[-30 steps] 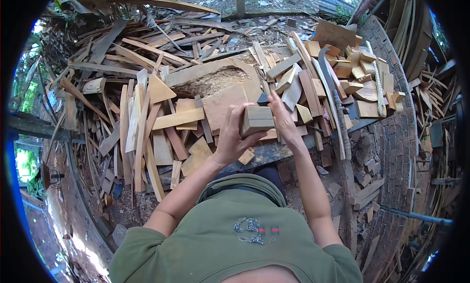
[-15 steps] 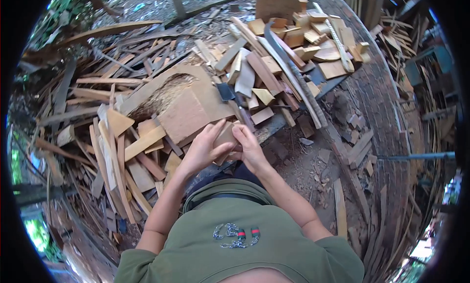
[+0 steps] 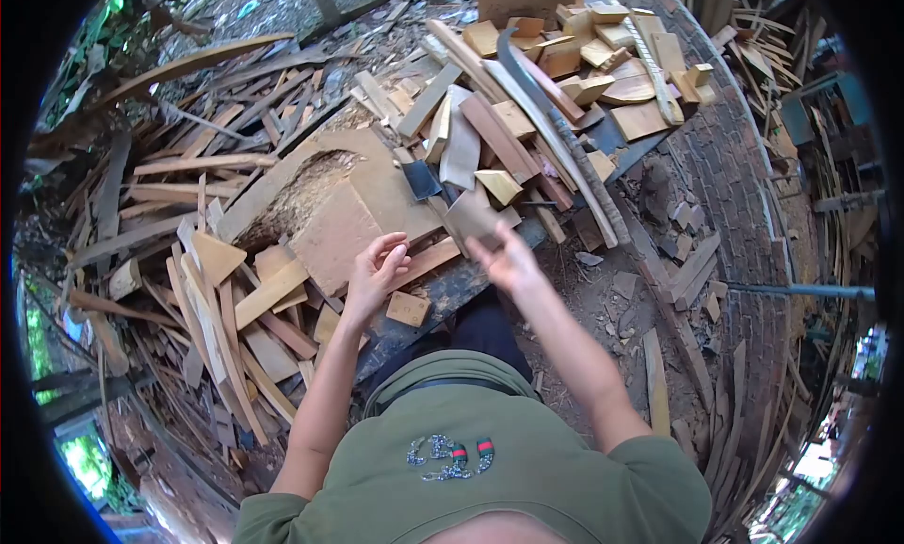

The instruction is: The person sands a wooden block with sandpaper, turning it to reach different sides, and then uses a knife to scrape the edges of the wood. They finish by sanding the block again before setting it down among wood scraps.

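My right hand (image 3: 510,261), smeared by motion, grips a flat piece of wood (image 3: 471,220) at its near edge, in front of the pile of offcuts. My left hand (image 3: 379,269) is apart from it, fingers loosely bent and nothing in them, above the near edge of a broad flat wooden slab (image 3: 341,233). Just right of the left hand is a reddish wood strip (image 3: 428,261). Nearer my body, a small block with dark spots (image 3: 408,308) rests on the dark bench edge (image 3: 452,308). A dark metal blade (image 3: 421,179) lies beyond the hands.
Cut blocks (image 3: 589,49) are heaped at the back right, with a curved dark strip (image 3: 532,78) across them. Long wood strips (image 3: 221,327) crowd the left side. A brick surface (image 3: 730,186) runs along the right, beside debris-strewn ground (image 3: 603,308).
Both hands were together on a piece of wood. They have parted: my right hand has moved right with the piece, my left hand left. The spotted block and reddish strip now show.
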`<state>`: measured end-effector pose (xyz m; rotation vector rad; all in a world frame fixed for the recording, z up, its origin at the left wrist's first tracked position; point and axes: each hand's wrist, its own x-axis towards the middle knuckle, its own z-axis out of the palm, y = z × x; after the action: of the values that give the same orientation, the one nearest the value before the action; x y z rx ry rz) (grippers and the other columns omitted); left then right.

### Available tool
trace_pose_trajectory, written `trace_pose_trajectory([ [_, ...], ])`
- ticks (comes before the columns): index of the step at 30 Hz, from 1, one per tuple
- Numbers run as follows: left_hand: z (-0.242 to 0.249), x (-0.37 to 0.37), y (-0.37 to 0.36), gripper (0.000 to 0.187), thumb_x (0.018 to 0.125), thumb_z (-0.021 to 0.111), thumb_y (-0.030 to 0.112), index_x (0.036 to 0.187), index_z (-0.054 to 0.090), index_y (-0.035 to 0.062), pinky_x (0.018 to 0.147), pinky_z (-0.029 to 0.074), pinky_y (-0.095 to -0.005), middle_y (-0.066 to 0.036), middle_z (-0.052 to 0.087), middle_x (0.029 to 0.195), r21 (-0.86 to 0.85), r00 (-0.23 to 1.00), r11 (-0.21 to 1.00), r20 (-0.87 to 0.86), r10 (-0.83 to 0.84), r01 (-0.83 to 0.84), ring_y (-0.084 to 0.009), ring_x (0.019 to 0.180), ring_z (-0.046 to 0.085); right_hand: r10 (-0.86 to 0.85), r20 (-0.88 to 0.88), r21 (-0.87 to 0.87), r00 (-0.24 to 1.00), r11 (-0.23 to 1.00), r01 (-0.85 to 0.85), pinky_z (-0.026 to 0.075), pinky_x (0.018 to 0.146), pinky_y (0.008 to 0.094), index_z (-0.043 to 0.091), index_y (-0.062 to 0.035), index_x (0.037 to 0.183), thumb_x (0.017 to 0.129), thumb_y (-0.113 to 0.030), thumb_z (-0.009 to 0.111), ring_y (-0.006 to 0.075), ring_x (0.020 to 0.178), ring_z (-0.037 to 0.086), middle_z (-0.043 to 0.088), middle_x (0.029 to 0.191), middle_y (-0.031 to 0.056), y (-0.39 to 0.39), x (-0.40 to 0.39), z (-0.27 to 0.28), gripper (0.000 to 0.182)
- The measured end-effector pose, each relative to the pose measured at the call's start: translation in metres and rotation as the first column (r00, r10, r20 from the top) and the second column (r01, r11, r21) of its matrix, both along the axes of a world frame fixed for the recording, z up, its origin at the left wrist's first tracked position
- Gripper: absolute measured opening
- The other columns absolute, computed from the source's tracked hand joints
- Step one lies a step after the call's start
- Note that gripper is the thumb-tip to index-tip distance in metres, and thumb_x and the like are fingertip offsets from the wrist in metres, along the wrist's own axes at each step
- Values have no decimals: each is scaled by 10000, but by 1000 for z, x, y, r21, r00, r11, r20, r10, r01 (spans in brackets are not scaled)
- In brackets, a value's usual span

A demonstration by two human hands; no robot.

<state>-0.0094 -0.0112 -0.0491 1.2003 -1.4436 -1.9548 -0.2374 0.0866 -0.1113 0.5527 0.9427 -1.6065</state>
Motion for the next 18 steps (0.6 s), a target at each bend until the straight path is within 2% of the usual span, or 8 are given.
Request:
trace_pose_trajectory([
  [5, -20, 24, 3, 340, 981, 588, 232, 1261, 586, 39, 797, 513, -251, -78, 647, 1100, 54, 988, 998, 151, 26, -35, -115, 917, 612, -228, -101, -267, 969, 944, 194, 514, 1012, 489, 464, 25, 1293, 999, -261, 541, 348, 1154, 571, 520, 1286, 189, -74, -101, 8, 417],
  [9, -52, 40, 19, 332, 973, 596, 231, 1245, 594, 40, 770, 512, -248, -77, 651, 1091, 133, 982, 986, 174, 78, -102, -109, 900, 606, -155, -323, 28, 933, 984, 174, 327, 1145, 493, 295, 34, 1403, 994, -401, 514, 350, 1343, 396, 361, 1437, 261, -108, -127, 24, 636],
  [11, -74, 44, 26, 323, 960, 607, 219, 1230, 600, 41, 752, 501, -229, -65, 655, 1050, 157, 961, 988, 275, -32, -12, -92, 886, 598, -9, -312, 18, 950, 1000, 15, 365, 1123, 480, 296, 27, 1408, 999, -345, 512, 314, 1332, 429, 393, 1443, 230, -100, -118, 8, 593],
  [12, -89, 49, 28, 415, 907, 655, 227, 1270, 564, 47, 798, 523, -298, -103, 643, 1067, 144, 924, 986, 361, -129, 81, -180, 926, 628, 66, -318, 28, 946, 998, -61, 407, 1087, 469, 339, 18, 1386, 996, -321, 518, 308, 1274, 482, 458, 1384, 212, -91, -107, -5, 547],
  [13, -106, 52, 37, 415, 907, 655, 227, 1270, 564, 47, 798, 523, -298, -103, 643, 1067, 160, 925, 986, 364, -105, 48, -180, 926, 628, 143, -319, 36, 937, 990, -139, 449, 1052, 459, 382, 9, 1365, 993, -297, 524, 303, 1216, 535, 522, 1325, 194, -80, -93, -21, 502],
  [15, -134, 55, 55, 559, 848, 691, 244, 1339, 498, 62, 884, 518, -408, -170, 593, 1158, -259, 744, 918, 666, -56, 301, -311, 1031, 608, 327, -224, 179, 918, 940, -291, 527, 943, 418, 480, -8, 1291, 986, -248, 527, 267, 1058, 616, 610, 1176, 153, -50, -68, -58, 391],
  [16, -130, 49, 60, 713, 786, 737, 256, 1404, 420, 91, 947, 484, -491, -199, 478, 1292, -202, 657, 921, 750, -74, 334, -403, 1129, 533, 401, -171, 252, 900, 901, -353, 543, 899, 404, 511, -17, 1261, 986, -231, 519, 249, 995, 631, 629, 1119, 134, -35, -53, -66, 349],
  [18, -119, 38, 67, 760, 766, 756, 251, 1419, 399, 100, 945, 489, -485, -188, 441, 1315, -175, 599, 923, 798, -70, 342, -397, 1145, 520, 544, -109, 364, 832, 801, -476, 562, 833, 374, 541, -29, 1242, 989, -217, 503, 216, 918, 649, 650, 1050, 106, -9, -22, -71, 318],
])
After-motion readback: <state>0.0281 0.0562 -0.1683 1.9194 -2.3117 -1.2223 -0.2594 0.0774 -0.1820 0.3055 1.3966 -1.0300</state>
